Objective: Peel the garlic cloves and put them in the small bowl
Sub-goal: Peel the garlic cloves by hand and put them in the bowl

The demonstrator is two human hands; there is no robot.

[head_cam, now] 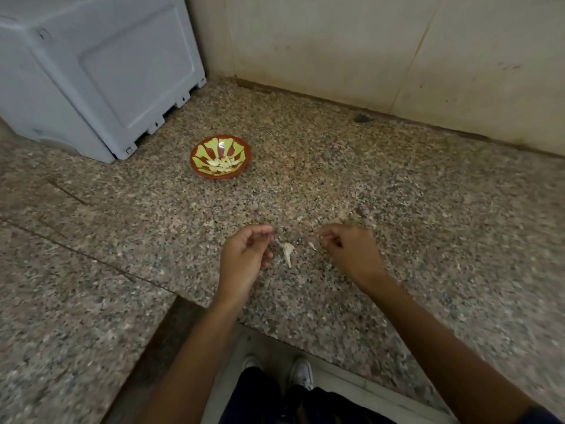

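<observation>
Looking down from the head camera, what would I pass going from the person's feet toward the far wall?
White shoes → countertop edge → garlic skin between the hands → small bowl holding peeled cloves → tiled wall.

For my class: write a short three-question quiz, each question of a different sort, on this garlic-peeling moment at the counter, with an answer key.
1. True or false: the small bowl already holds pale peeled garlic cloves.
2. Multiple choice: the loose garlic skin on the granite counter lies (a) inside the bowl, (b) between the left hand and the right hand, (c) beside the grey appliance.
3. Fill in: the bowl stands ____ from the person than both hands.

Key: 1 true; 2 b; 3 farther.
</observation>
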